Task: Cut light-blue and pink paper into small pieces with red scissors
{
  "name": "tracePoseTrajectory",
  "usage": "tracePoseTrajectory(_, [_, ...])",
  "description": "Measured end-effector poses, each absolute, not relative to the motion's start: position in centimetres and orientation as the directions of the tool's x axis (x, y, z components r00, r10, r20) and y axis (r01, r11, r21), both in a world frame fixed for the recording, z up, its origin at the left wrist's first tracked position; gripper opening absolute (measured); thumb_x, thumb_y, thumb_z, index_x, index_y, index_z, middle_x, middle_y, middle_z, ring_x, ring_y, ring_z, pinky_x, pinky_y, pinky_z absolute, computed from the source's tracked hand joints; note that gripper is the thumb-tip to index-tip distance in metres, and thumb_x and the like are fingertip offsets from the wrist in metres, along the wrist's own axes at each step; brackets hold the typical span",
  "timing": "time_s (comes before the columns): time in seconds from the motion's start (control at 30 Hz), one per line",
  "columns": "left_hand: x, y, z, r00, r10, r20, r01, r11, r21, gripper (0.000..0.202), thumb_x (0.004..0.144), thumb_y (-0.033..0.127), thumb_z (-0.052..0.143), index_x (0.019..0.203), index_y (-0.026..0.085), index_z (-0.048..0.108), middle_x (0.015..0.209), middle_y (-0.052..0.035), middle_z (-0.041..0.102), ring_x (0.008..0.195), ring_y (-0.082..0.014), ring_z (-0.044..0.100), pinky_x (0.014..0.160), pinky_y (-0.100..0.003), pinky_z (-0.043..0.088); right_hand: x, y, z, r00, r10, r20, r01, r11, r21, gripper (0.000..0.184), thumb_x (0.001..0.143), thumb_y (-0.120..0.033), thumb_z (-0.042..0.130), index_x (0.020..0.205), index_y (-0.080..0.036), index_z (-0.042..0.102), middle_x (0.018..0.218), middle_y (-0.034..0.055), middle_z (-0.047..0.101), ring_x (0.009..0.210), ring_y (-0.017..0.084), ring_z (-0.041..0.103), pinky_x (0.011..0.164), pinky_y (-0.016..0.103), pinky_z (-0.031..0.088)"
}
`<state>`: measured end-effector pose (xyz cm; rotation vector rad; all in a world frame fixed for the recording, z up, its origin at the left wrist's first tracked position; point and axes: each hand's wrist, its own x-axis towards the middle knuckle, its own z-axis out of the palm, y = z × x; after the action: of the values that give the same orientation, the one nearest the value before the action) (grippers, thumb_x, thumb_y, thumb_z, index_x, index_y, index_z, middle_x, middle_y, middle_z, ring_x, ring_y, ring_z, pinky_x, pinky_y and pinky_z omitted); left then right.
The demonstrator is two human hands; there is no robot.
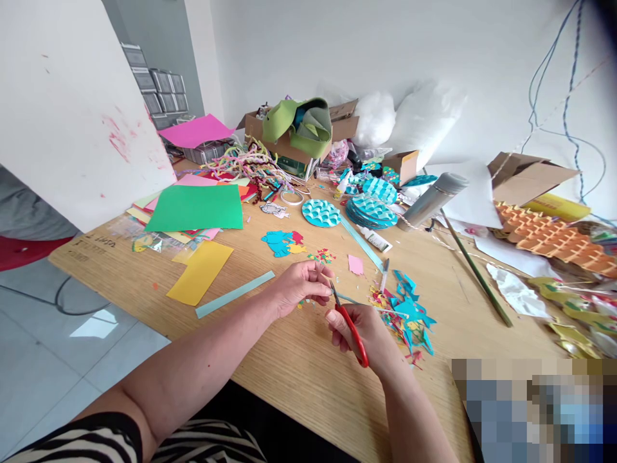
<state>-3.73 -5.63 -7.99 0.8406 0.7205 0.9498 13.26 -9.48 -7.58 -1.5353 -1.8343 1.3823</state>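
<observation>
My right hand point(359, 325) is closed around the red-handled scissors point(355, 337), whose blades point up and away toward my left fingertips. My left hand point(306, 288) pinches the end of a narrow light-blue paper strip point(348, 299) right by the blade tips. That strip runs behind the scissors to the right, over a heap of blue, red and yellow paper scraps point(409, 312). Just beyond my left hand lie blue, yellow and red paper fish cutouts point(279, 243) and small coloured bits point(322, 256). A wider pale-blue strip point(235, 294) rests beside my left forearm.
Green paper point(195, 207) tops a stack on the left, near yellow paper point(200, 273). Farther back are blue wavy paper discs point(322, 213), a white glue bottle point(375, 238), a steel flask point(434, 199) and pipe cleaners point(245, 164). A stick point(477, 270) and orange egg tray point(559, 238) lie right.
</observation>
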Motion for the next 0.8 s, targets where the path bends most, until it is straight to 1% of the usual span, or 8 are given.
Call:
tracePoseTrajectory(0.27, [-3.80, -5.64, -7.91, 0.402, 0.901, -0.167, -0.381, 0.330, 0.864, 0.036, 0.055, 0.012, 0.072, 0.088, 0.011, 0.058, 0.062, 0.0019, 0.059, 0.054, -0.0094, 0.055, 0.056, -0.025, 0.044, 13.23, -9.43, -7.57, -0.391, 0.885, -0.251, 0.496, -0.027, -0.868, 0.049, 0.076, -0.060, 0.060, 0.058, -0.016, 0.057, 0.051, 0.0052, 0.062, 0.042, 0.012, 0.054, 0.042, 0.021, 0.037])
tracePoseTrajectory(0.6, [-3.75, -5.54, -8.01, 0.404, 0.900, -0.161, -0.374, 0.323, 0.869, 0.036, 0.056, 0.012, 0.072, 0.089, 0.011, 0.057, 0.062, 0.0021, 0.060, 0.052, -0.0090, 0.055, 0.056, -0.025, 0.044, 12.99, -9.58, -6.92, -0.327, 0.894, -0.305, 0.561, -0.075, -0.824, 0.050, 0.073, -0.064, 0.060, 0.055, -0.017, 0.053, 0.049, 0.0046, 0.061, 0.040, 0.012, 0.052, 0.039, 0.021, 0.035])
tracePoseTrajectory(0.8, [-3.82, -5.57, -7.96, 0.401, 0.900, -0.169, -0.376, 0.330, 0.866, 0.038, 0.055, 0.013, 0.072, 0.090, 0.011, 0.057, 0.062, 0.0018, 0.060, 0.053, -0.0093, 0.056, 0.056, -0.025, 0.044, 12.96, -9.43, -7.07, -0.316, 0.895, -0.316, 0.570, -0.088, -0.817, 0.050, 0.072, -0.064, 0.060, 0.055, -0.018, 0.052, 0.047, 0.0037, 0.060, 0.039, 0.012, 0.051, 0.039, 0.021, 0.034])
